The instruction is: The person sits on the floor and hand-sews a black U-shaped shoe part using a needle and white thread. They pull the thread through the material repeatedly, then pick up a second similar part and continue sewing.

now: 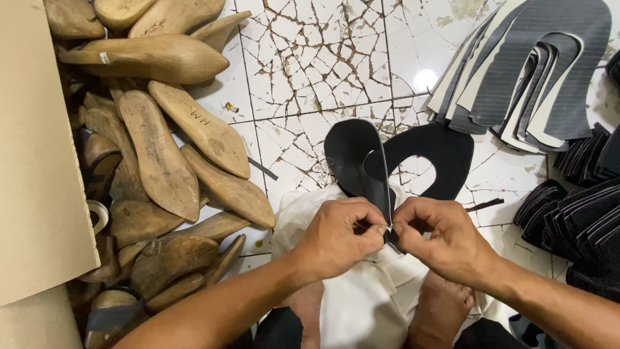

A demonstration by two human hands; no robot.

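Near the middle of the frame, both hands pinch the near end of a black shoe sole (357,161). The sole is dark and smooth, long with a rounded far tip, and it tilts up and away from the hands. A black U-shaped shoe upper (434,152) curves out from its right side, touching it. The left hand (339,236) is closed, thumb and fingertips pressed on the sole's edge. The right hand (439,236) is closed the same way, gripping the same end from the other side. Under the hands lies a white cloth (361,304) over the person's lap. On the left of the frame is a heap of wooden shoe forms (161,155). At upper right, a stack of grey and cream cut pieces (536,71) lies on the cracked white tile floor (310,64).
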